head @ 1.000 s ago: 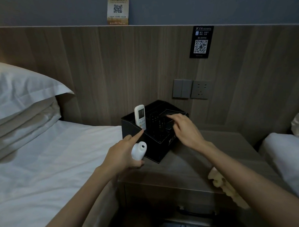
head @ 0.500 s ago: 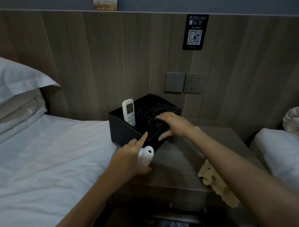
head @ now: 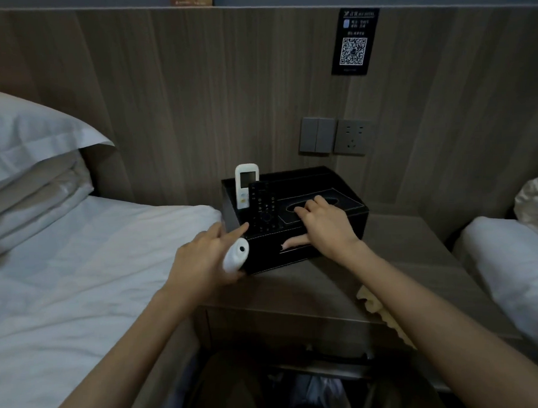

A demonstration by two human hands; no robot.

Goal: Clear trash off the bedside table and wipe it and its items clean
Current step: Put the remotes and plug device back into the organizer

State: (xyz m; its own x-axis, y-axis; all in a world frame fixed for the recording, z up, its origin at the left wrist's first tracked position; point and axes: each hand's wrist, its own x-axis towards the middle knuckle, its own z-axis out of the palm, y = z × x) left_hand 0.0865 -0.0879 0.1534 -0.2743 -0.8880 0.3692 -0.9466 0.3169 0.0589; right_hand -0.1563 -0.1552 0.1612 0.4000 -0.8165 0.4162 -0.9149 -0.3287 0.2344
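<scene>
- Below the bedside table (head: 402, 259), a dim recess holds something pale and crumpled (head: 316, 390), too dark to name.
- A pale yellow cloth (head: 378, 307) with a ridged edge lies at the table's front right edge, partly hidden by the right forearm.
- The left hand (head: 202, 262) is curled round a small white cylinder (head: 234, 257) with a dark hole in its rounded end. Its index finger sticks straight out, touching the box's near left corner.
- The right hand (head: 327, 229) lies with its fingers spread flat on the lid of the black tissue box (head: 339, 213), thumb against the front face, gripping nothing.
- The box stands towards the table's left rear. Its left slot holds an upright white remote (head: 246, 186) with a small screen and a black remote (head: 263, 207) in front of it.
- The matte, wood-grained tabletop sits between a left bed (head: 79, 273) and a right bed (head: 511, 270), both white-sheeted.
- Behind is a wood-grain wall panel (head: 195, 99) with twin switches (head: 317, 135), a socket (head: 351, 137) and a black QR placard (head: 353, 41). Stacked pillows (head: 27, 137) lie at left.
</scene>
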